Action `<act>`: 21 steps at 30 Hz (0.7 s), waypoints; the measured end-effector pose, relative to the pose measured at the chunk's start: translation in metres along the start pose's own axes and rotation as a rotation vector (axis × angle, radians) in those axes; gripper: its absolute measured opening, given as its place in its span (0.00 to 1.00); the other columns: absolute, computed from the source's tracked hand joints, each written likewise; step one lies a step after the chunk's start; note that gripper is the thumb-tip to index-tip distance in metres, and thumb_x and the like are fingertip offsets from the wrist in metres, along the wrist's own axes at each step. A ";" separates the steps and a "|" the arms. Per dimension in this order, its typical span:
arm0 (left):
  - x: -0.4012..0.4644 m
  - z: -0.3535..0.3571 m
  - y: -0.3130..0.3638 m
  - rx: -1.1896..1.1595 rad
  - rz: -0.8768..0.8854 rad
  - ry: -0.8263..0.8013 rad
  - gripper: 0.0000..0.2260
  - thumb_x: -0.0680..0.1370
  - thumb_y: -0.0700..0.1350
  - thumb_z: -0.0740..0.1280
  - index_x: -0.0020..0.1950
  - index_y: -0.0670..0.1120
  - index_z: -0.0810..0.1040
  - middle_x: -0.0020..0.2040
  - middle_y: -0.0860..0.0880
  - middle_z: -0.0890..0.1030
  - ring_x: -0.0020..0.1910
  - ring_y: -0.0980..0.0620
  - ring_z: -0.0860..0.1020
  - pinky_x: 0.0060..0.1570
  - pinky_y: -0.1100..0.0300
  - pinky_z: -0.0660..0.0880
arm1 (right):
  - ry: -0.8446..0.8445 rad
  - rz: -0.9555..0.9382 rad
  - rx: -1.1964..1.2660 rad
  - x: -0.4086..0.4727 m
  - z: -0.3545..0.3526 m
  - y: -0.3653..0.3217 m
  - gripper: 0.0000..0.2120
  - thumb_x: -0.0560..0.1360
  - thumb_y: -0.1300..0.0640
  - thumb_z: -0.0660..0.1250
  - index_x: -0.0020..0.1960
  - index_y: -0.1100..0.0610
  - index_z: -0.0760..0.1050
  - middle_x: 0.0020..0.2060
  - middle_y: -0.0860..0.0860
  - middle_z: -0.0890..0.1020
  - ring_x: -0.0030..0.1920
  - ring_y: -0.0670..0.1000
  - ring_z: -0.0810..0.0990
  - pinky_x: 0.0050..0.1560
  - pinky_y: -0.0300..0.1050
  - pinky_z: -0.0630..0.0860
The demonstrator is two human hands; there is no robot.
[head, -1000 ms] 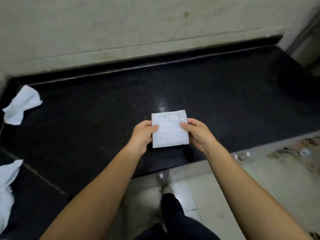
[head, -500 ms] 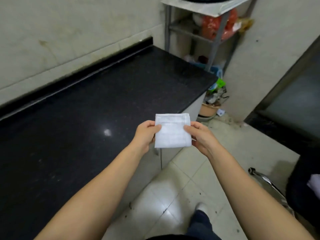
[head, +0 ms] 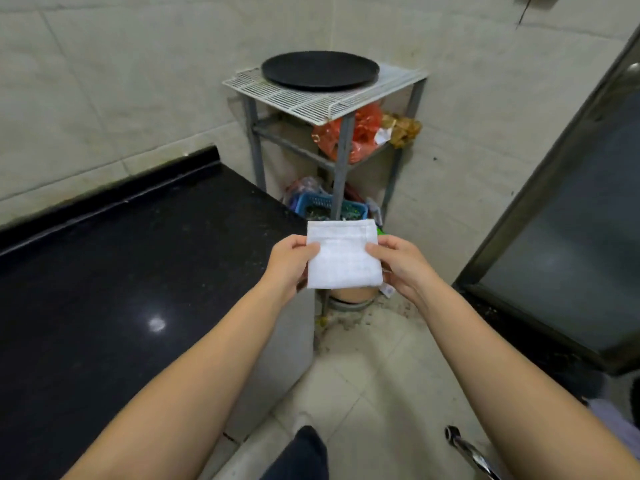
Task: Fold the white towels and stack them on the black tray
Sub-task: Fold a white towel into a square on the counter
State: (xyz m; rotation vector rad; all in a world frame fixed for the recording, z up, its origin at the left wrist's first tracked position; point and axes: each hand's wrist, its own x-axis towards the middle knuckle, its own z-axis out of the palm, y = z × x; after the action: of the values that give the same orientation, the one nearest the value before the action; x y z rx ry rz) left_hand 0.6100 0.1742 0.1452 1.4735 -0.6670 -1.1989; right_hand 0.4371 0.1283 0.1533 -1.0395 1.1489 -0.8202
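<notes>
The towel [head: 343, 258], a folded white square at frame centre, was pinched at its side edges by the left hand [head: 289, 263] and right hand [head: 401, 266], looking light and limp, best carried flat by both edges to the tray [head: 320, 69] above.

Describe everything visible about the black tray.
The black tray is round, shallow and dark matte, with a low raised rim. It sits flat on the white wire rack topping a grey metal shelf stand in the wall corner. Nothing lies on it, no towel yet, and neither hand touches it.
</notes>
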 end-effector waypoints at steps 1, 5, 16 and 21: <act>0.018 0.004 0.011 0.005 0.025 0.013 0.04 0.78 0.37 0.64 0.44 0.43 0.75 0.46 0.43 0.79 0.41 0.48 0.78 0.40 0.53 0.78 | -0.010 -0.020 -0.001 0.023 -0.001 -0.010 0.06 0.77 0.64 0.64 0.43 0.56 0.75 0.39 0.53 0.80 0.33 0.47 0.81 0.27 0.37 0.76; 0.095 0.021 0.061 0.027 0.119 0.041 0.02 0.78 0.38 0.64 0.48 0.41 0.75 0.50 0.41 0.79 0.46 0.45 0.77 0.51 0.47 0.76 | -0.058 -0.113 -0.067 0.112 0.001 -0.065 0.05 0.77 0.63 0.65 0.44 0.55 0.76 0.41 0.53 0.81 0.39 0.51 0.80 0.36 0.44 0.77; 0.279 0.075 0.219 0.071 0.326 0.086 0.05 0.77 0.38 0.65 0.42 0.44 0.75 0.44 0.44 0.80 0.43 0.48 0.78 0.42 0.54 0.77 | -0.051 -0.383 -0.308 0.312 -0.002 -0.239 0.02 0.76 0.61 0.66 0.48 0.57 0.77 0.43 0.51 0.81 0.42 0.49 0.80 0.45 0.44 0.78; 0.351 0.094 0.261 0.105 0.345 0.162 0.02 0.77 0.38 0.65 0.47 0.40 0.75 0.51 0.41 0.80 0.48 0.46 0.81 0.44 0.55 0.81 | -0.126 -0.482 -0.434 0.409 0.003 -0.292 0.06 0.75 0.63 0.66 0.52 0.59 0.78 0.39 0.47 0.79 0.40 0.47 0.78 0.38 0.35 0.75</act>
State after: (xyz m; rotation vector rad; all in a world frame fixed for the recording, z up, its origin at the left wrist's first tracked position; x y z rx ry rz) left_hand 0.6919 -0.2432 0.2855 1.4532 -0.8431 -0.7819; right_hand 0.5358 -0.3422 0.2996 -1.7495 1.0007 -0.8785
